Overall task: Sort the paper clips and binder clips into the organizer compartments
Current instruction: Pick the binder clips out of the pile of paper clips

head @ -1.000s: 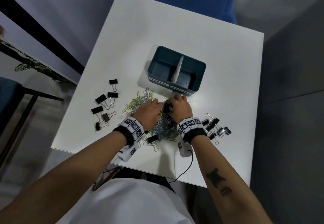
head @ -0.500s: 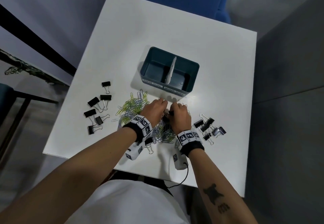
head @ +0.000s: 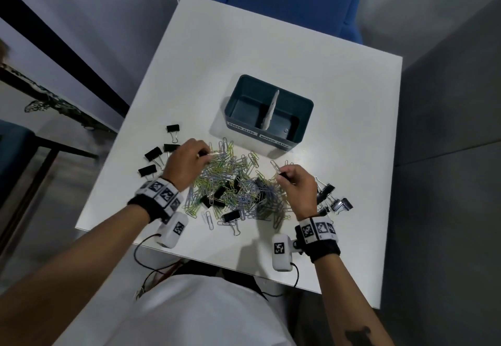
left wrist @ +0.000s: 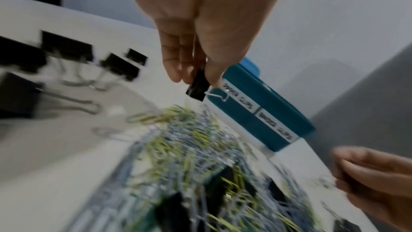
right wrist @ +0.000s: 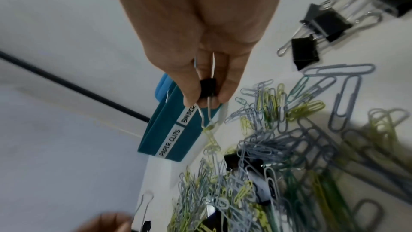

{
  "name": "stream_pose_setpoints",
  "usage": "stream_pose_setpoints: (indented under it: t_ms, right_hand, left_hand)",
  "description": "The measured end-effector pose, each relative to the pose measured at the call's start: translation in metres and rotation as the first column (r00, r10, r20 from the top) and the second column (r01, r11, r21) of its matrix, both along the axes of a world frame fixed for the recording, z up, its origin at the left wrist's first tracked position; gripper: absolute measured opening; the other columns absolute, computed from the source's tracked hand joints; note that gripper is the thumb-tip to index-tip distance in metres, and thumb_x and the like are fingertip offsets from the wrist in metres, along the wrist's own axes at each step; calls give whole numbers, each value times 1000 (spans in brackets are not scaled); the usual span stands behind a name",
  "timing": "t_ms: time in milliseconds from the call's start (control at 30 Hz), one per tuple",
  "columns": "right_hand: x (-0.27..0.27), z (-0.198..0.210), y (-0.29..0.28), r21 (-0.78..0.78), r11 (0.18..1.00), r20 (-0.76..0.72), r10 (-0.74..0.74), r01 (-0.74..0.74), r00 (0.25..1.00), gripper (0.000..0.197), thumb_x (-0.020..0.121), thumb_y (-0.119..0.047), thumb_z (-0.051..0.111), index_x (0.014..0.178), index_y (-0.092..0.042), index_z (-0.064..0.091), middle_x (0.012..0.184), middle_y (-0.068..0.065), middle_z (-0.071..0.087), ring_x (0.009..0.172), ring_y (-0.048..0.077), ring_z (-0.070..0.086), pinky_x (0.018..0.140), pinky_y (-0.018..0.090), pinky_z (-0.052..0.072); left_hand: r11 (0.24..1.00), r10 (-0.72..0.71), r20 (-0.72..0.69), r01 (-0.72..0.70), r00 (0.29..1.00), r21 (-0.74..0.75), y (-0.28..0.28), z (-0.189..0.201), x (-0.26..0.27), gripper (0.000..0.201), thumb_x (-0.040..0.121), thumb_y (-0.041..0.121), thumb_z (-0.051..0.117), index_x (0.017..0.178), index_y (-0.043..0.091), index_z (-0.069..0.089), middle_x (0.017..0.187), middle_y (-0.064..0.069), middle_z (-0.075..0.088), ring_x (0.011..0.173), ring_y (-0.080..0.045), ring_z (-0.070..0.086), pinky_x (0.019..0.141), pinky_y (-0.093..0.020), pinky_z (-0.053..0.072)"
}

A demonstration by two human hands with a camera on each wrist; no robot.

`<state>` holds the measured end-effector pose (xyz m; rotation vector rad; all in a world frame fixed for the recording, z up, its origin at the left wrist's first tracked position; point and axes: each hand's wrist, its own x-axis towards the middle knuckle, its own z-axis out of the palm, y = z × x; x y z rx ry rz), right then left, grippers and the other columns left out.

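A teal organizer (head: 303,118), split by a pale divider into an empty "PAPER CLIPS" half on the left and an empty "BINDER CLIPS" half on the right, sits mid-tabletop (head: 271,47) just beyond a tangled heap of grey and yellow-green paper clips (head: 233,185) with black binder clips buried in it. The left hand (head: 187,164) pinches a small black binder clip (left wrist: 198,85) in its fingers (left wrist: 178,59) over the heap's left edge, and the right hand (head: 298,185) pinches another binder clip (right wrist: 208,87) over its right edge. Loose binder clips (head: 154,153) lie close to the tabletop's left edge and another cluster (head: 332,198) to the right, while beyond the organizer the white surface runs bare to the far edge.
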<state>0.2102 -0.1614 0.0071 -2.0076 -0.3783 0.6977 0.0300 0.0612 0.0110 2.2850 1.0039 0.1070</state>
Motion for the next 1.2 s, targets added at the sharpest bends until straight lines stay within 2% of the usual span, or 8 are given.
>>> stream_pose_setpoints:
  t_ms: [200, 400, 533, 700, 767, 900, 1100, 1200]
  right_hand:
    - [22, -3, -33, -43, 998, 73, -46, 49, 996, 16, 80, -2, 72, 87, -16, 70, 79, -3, 70, 75, 9, 65, 73, 28, 54]
    - [37, -5, -62, -76, 991, -40, -116, 112, 992, 24, 80, 0, 71, 85, -23, 70, 82, 11, 70, 73, 23, 65, 73, 38, 54]
    - [22, 3, -55, -7, 996, -148, -85, 85, 985, 25, 80, 2, 72, 87, -22, 71, 78, 5, 69, 74, 20, 64, 76, 42, 57]
    - [-11, 27, -25, 209, 975, -350, 6, 72, 937, 22, 81, 10, 67, 100, -1, 67, 81, 11, 60, 79, 21, 64, 73, 34, 58]
    - [-20, 34, -17, 270, 959, -412, 38, 83, 910, 22, 83, 9, 65, 105, 2, 64, 83, 13, 62, 81, 22, 65, 77, 37, 58]
    - [-32, 40, -6, 328, 928, -543, 33, 175, 839, 21, 88, 8, 61, 108, 1, 62, 83, 16, 62, 84, 25, 65, 77, 32, 57]
    - [-39, 40, -8, 358, 870, -729, 34, 338, 684, 23, 81, 0, 65, 103, -4, 62, 87, 15, 67, 85, 23, 67, 73, 29, 56]
    - [-38, 34, -11, 333, 863, -708, -38, 381, 706, 18, 86, 5, 62, 101, -3, 62, 88, 14, 65, 83, 24, 64, 72, 29, 56]
  left_hand:
    - [965, 259, -172, -264, 950, -6, 55, -26, -32, 9, 85, 12, 66, 93, 12, 68, 99, -10, 67, 93, -29, 61, 77, -33, 46]
    - [969, 232, -256, -201, 938, 145, 45, -19, -45, 29, 85, 11, 64, 113, 10, 56, 117, -14, 47, 97, -36, 55, 77, -46, 49]
    - [996, -66, -129, 73, 989, 44, 1, 3, -30, 24, 91, 24, 59, 114, 19, 57, 120, -5, 55, 101, -23, 56, 82, -44, 52]
    - [866, -491, -87, 474, 867, -160, -56, 21, 12, 48, 91, 48, 55, 135, 30, 46, 137, 4, 51, 119, -12, 49, 99, -39, 44]
    - [809, -541, 37, 533, 840, -249, -68, 24, 24, 50, 90, 49, 57, 135, 29, 47, 128, 7, 56, 108, -5, 54, 90, -32, 47]
    - [804, -423, 288, 502, 859, -318, -75, 29, 36, 17, 92, 31, 61, 100, 17, 66, 82, 15, 64, 71, 4, 59, 61, -25, 45]
    - [799, -351, 295, 448, 889, -401, -71, 28, 32, 26, 90, 35, 61, 90, 11, 71, 74, 3, 72, 68, -11, 69, 65, -37, 55]
    - [823, -371, 270, 449, 888, -346, -68, 25, 27, 28, 93, 36, 54, 90, 15, 71, 73, 7, 70, 67, -8, 67, 68, -34, 55]
